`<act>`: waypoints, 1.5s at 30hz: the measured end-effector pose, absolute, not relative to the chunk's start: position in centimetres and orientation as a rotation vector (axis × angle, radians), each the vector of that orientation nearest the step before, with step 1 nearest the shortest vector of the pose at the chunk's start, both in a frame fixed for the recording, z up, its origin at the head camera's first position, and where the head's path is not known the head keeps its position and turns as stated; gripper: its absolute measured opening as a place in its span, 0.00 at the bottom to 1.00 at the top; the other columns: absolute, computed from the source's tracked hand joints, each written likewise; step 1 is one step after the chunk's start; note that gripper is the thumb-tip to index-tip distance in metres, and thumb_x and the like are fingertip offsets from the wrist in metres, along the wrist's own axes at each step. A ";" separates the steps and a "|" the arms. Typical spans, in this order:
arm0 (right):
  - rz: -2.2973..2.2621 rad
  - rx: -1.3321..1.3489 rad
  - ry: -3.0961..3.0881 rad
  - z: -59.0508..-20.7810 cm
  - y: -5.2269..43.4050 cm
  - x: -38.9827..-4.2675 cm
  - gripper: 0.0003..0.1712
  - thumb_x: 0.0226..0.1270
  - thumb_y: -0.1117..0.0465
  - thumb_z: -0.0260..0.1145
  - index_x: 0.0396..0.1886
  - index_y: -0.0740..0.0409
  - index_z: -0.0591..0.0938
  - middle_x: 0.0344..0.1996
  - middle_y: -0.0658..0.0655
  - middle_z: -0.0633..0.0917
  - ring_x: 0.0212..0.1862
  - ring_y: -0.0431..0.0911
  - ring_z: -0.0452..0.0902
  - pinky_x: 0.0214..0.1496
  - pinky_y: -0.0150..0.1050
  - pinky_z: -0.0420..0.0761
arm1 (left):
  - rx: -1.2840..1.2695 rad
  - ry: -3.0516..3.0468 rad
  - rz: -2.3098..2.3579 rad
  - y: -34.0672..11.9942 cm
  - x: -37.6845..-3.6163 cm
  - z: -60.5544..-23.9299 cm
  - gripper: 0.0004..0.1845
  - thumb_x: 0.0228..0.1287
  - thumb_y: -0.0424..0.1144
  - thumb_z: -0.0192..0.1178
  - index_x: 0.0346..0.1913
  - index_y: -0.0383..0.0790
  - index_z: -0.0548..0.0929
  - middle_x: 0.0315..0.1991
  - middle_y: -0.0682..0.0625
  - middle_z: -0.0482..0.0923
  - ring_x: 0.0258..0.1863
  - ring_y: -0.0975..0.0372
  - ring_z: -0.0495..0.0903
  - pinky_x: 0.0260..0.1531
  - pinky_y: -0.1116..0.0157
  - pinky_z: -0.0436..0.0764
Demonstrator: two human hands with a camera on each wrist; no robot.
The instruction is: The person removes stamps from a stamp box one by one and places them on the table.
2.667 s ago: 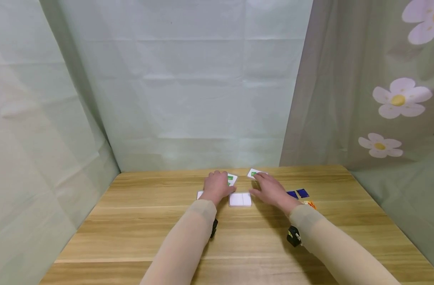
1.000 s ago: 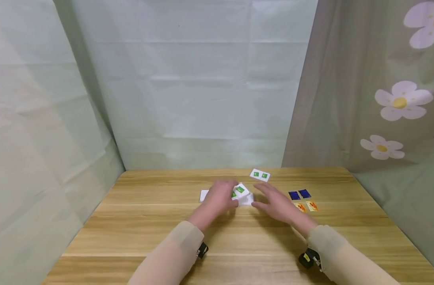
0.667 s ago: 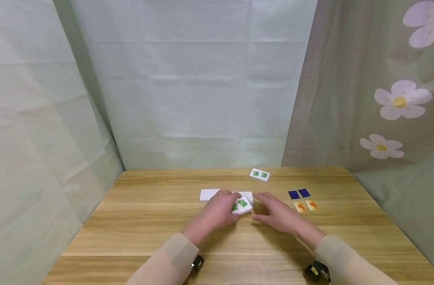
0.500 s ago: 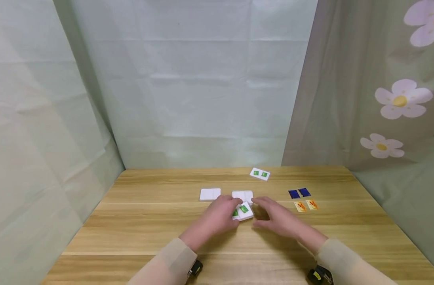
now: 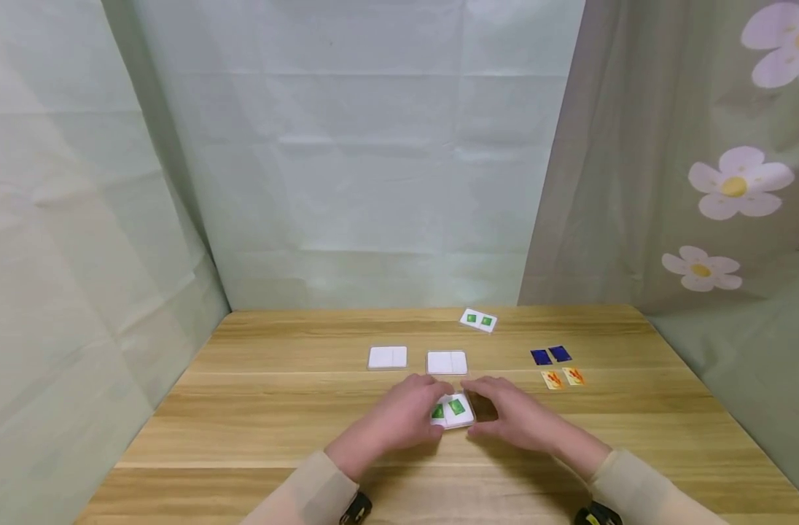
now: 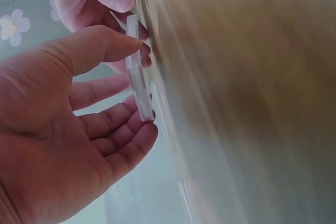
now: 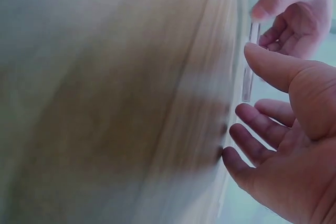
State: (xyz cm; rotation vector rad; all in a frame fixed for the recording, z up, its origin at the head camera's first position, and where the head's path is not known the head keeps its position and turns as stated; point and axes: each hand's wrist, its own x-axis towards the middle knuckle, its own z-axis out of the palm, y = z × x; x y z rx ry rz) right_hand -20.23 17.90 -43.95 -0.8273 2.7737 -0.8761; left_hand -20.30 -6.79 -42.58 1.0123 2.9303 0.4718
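Nearer now: hands point(image 5: 461, 419) pinching tile point(image 5: 453, 409)

No readable words or numbers anywhere; only cut-off dark letters at the right edge of the flowered curtain point(image 5: 701, 182), illegible.

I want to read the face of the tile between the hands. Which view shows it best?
The head view: the green-marked tile lies face up between both hands. The left wrist and right wrist views show only its thin edge.
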 end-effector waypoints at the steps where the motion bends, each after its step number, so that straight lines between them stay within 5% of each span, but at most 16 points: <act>1: -0.874 -0.835 2.770 -43.9 17.9 -20.2 0.43 0.68 0.53 0.84 0.77 0.63 0.78 0.72 0.64 0.81 0.73 0.63 0.75 0.74 0.65 0.73 | 1.015 2.923 0.472 -6.8 -20.2 -42.6 0.35 0.55 0.39 0.84 0.68 0.42 0.86 0.59 0.48 0.86 0.54 0.58 0.81 0.53 0.63 0.82; 18: -0.793 -0.844 2.764 -43.8 17.6 -18.8 0.33 0.63 0.47 0.86 0.65 0.52 0.88 0.57 0.47 0.82 0.61 0.50 0.77 0.66 0.59 0.80 | 1.075 2.808 0.435 -6.6 -19.1 -42.4 0.34 0.55 0.38 0.85 0.68 0.49 0.87 0.58 0.54 0.84 0.53 0.65 0.78 0.52 0.65 0.80; 45: -0.863 -0.792 2.731 -43.8 18.0 -19.0 0.35 0.63 0.49 0.87 0.67 0.52 0.86 0.58 0.51 0.81 0.60 0.51 0.75 0.65 0.61 0.77 | 1.053 2.826 0.504 -6.8 -19.9 -43.1 0.29 0.58 0.43 0.86 0.61 0.42 0.90 0.53 0.53 0.83 0.46 0.65 0.75 0.48 0.67 0.78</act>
